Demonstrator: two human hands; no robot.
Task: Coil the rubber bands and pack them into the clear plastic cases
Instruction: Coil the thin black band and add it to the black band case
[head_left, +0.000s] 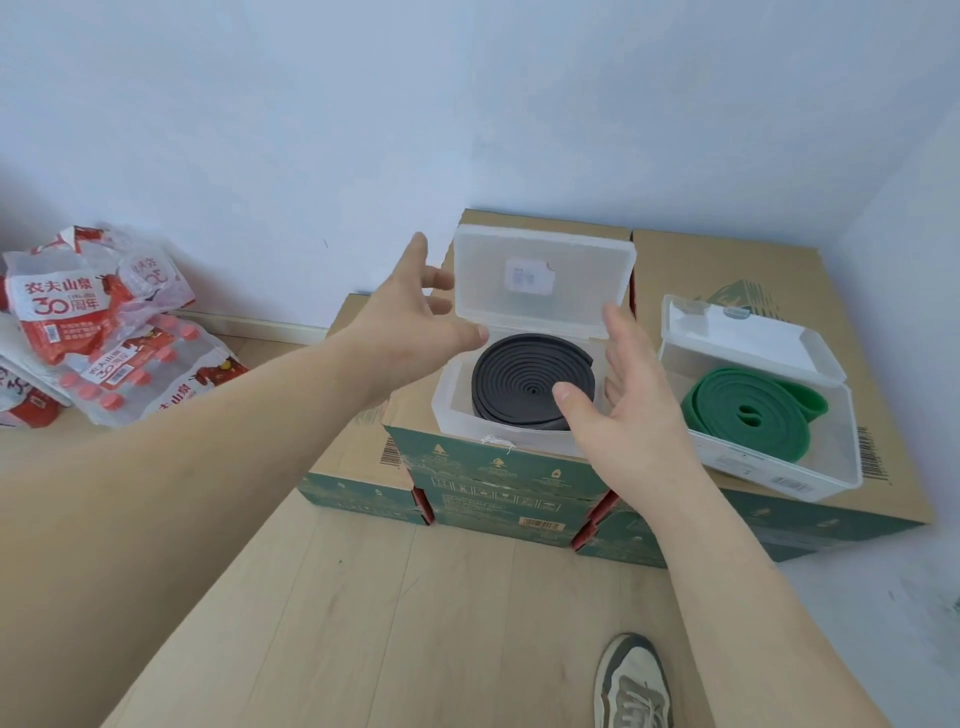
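Coil of black band (519, 374) lies flat in crosswise case (451, 410) between empty, spread left hand (410, 322) and right hand (623, 410).

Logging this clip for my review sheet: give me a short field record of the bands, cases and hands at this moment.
black band: tightly coiled, lying in middle case
middle case: open, lid upright, on boxes
green band: loosely coiled, in right case
right case: open, on boxes
left hand: open, by lid's left edge, holding nothing
right hand: open, by middle case's right side, holding nothing
floor, left: bottle packs
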